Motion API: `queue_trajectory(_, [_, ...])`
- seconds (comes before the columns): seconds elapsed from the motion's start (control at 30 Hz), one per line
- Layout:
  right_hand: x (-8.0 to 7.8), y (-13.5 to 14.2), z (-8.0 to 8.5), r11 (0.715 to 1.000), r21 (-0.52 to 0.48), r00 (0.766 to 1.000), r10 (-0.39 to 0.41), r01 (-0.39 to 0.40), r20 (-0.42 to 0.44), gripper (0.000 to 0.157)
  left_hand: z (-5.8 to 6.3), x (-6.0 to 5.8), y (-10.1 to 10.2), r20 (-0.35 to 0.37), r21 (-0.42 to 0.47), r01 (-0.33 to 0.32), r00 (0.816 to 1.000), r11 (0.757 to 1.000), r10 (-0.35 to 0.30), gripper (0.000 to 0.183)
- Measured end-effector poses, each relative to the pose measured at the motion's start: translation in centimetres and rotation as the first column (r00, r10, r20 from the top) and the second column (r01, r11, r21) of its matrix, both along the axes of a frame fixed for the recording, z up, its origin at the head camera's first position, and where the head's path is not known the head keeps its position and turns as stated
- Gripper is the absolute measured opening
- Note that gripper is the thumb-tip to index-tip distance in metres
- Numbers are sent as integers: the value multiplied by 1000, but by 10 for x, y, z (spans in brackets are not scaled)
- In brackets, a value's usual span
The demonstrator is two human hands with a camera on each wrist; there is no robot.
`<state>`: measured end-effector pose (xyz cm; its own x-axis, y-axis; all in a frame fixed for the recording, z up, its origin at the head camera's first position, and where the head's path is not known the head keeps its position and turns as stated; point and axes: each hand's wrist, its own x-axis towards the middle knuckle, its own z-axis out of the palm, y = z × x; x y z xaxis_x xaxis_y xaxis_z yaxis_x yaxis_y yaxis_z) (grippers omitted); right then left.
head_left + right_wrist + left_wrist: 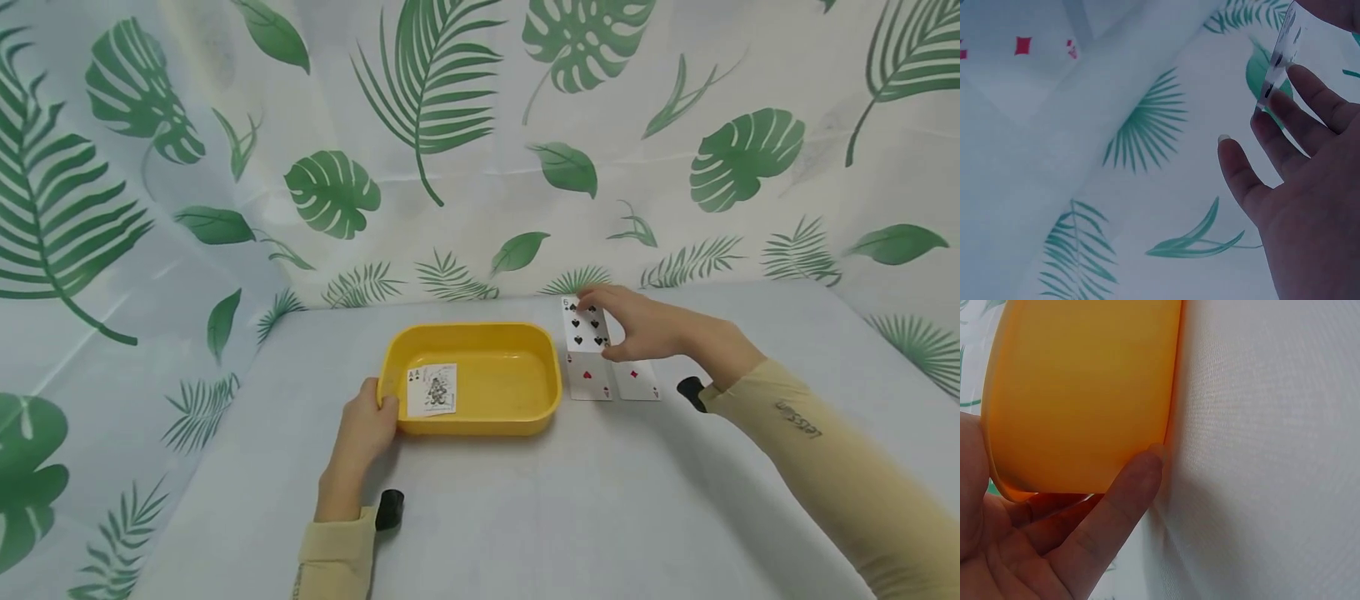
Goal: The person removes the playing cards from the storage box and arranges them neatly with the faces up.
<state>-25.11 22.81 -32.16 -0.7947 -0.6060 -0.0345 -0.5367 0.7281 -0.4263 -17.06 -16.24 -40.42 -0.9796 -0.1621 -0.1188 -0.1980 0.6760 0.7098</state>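
Note:
My left hand (367, 423) grips the near left corner of a yellow plastic tray (480, 427). In the left wrist view, the fingers curl round the tray's wall (1085, 394). A black-and-white joker card (438, 390) lies inside at the left, overlapping black aces whose corners show. Above the table to the tray's right, my right hand (637, 323) holds a six of spades (585, 325) between thumb and fingers. That card (1277, 59) appears nearly edge-on in the right wrist view. Below it lie an ace of hearts (588, 379) and an ace of diamonds (636, 383), side by side and partly covered.
A pale cloth covers the table (480, 517). Behind it rises a white curtain (480, 233) with green leaf prints, which also closes off the left and right sides. Black bands are worn on both wrists.

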Motion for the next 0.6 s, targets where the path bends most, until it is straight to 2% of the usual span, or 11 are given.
queue_trajectory(0.33, [14,51,-20,996,-1,996,-87,87,36,60,0,1,0,-14,-2,0,1000,1000,0,38])
queue_trajectory(0.6, [20,85,-42,994,8,993,-108,108,54,57,-1,0,0,-5,-2,-1,1000,1000,1,39])
